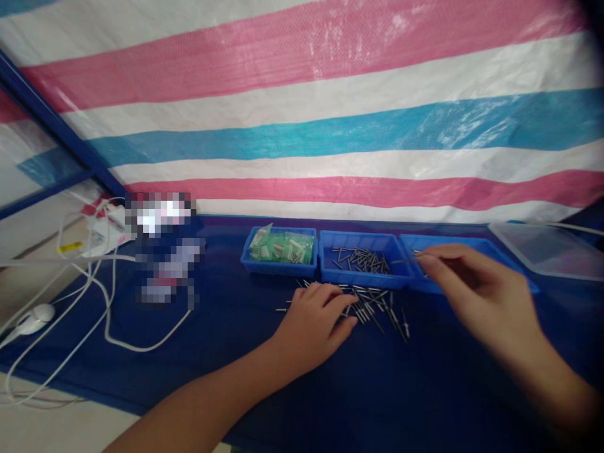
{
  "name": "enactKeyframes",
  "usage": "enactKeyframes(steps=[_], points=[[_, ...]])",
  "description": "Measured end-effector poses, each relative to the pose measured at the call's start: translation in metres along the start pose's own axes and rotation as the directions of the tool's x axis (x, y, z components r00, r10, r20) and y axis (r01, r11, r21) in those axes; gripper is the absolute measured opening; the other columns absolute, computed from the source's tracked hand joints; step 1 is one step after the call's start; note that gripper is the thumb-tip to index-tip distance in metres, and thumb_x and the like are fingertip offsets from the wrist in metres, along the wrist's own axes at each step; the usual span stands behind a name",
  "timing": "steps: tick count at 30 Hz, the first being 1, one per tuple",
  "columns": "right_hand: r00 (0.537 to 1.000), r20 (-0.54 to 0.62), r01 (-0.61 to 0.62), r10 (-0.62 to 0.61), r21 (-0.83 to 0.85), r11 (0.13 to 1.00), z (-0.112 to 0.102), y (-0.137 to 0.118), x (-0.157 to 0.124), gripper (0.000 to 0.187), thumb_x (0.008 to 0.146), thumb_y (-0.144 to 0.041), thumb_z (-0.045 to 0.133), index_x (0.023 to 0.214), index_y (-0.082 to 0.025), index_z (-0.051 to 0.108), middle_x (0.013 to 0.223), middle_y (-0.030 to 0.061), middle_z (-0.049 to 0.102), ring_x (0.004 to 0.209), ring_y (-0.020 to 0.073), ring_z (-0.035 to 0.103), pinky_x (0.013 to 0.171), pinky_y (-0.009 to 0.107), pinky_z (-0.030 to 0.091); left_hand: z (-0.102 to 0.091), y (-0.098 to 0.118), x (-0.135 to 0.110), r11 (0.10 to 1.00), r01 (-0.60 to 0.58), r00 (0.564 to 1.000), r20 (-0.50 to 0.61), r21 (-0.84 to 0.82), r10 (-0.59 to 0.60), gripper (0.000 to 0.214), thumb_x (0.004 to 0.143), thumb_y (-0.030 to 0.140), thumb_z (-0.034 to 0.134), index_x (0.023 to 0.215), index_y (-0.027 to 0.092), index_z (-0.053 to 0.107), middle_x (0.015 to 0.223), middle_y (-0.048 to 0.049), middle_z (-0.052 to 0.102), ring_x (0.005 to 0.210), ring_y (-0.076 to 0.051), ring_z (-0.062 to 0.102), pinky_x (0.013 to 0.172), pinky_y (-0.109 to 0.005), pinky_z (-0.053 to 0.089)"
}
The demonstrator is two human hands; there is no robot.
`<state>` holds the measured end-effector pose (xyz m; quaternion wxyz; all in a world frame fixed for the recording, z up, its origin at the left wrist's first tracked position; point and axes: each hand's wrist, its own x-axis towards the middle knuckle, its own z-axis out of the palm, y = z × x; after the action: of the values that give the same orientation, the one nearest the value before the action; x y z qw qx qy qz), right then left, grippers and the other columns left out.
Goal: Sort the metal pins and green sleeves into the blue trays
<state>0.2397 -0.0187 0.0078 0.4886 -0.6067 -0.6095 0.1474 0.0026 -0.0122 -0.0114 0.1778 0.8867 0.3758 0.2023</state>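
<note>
A loose pile of blind rivets point(370, 303) lies on the dark blue tabletop. My left hand point(317, 318) rests on the pile's left side, fingers bent and a little apart, covering some of the rivets. Thumb and fingertips of my right hand point(481, 289) pinch a single thin rivet point(402, 260), its end pointing left. That hand is raised over the right blue bin point(491, 242) and hides much of its inside, where a few metal pieces show. Beside it, the middle blue bin point(330, 274) holds many rivets.
The left blue bin point(280, 270) contains green-tinted packets. A clear plastic lid point(547, 251) lies at the far right. White cables point(111, 314) loop across the left side, near a white mouse-like object point(38, 318). Striped sheeting point(302, 138) hangs behind the table.
</note>
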Motion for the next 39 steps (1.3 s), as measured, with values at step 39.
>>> enactKeyframes(steps=[39], points=[[0.901,0.434,-0.075,0.009,0.136,0.988,0.033,-0.015,-0.021,0.022,0.086,-0.041,0.055,0.085,-0.022,0.067,0.081,0.0029,0.069,0.072,0.0178,0.062,0.061,0.028,0.049,0.000,0.003,0.009,0.868,0.141,0.947,-0.190,-0.475,-0.258,0.016,0.093,0.028,0.048,0.094,0.016,0.060,0.084,-0.0018,0.065,0.077,-0.014,0.061,0.073,-0.025,0.045]])
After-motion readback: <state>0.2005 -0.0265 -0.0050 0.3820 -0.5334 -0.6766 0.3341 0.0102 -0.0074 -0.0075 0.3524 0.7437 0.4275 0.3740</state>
